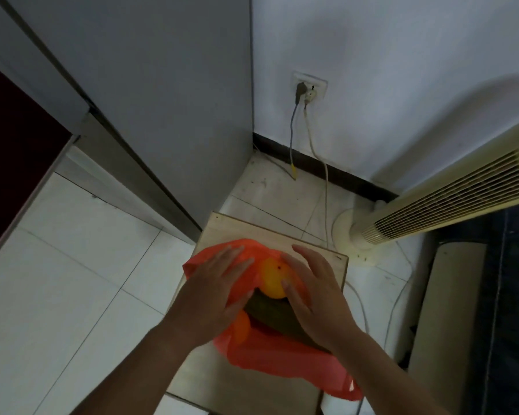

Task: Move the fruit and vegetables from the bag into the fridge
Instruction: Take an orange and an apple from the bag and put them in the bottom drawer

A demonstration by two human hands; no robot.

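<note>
Red plastic bag (270, 354) sits on small wooden table (252, 232), just beside grey fridge (162, 100). In the bag: yellow-orange fruit (271, 280) atop a dark green vegetable (270, 313), second orange (241, 327) below. Left hand (213, 292) flat on the bag, fingers straight. Right hand (318, 295) spread loosely, touching fruit and vegetable, gripping nothing.

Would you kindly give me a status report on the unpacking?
Both open: left hand flat on red bag, right hand touching orange fruit. Green vegetable beneath it. Bag mouth open, nothing covering fruit.
</note>
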